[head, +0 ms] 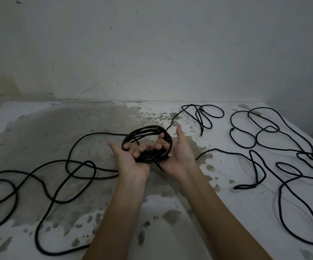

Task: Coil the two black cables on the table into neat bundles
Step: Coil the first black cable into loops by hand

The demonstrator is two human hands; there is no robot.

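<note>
**Coiling Status: First Bundle in Both Hands**

I am holding both hands palm-up, side by side, above the middle of the table (pixel 227 222). My left hand (pixel 131 160) is gripping the near side of the coiled bundle (pixel 150 157), with its fingers curled up over the strands. My right hand (pixel 180 154) is supporting the right side of the same bundle, with its fingers hooked through the loop and its thumb pointing up. The bundle is standing tilted, several turns thick, between the two palms.

A loose run (pixel 103 133) of the black cable is trailing from the bundle to the left and is lying in wide, overlapping loops across the left half of the table. The second cable (pixel 279 203) is sprawling uncoiled over the right half, well apart from my hands. A smaller tangle of loops (pixel 213 105) is lying near the far edge; I cannot tell which cable it belongs to.

The table is showing a white coating that is worn away in large grey patches and speckles, heaviest at the centre and left. The wall (pixel 152 53) behind it is looking pale grey, scuffed and stained, and is meeting the table's far edge.
</note>
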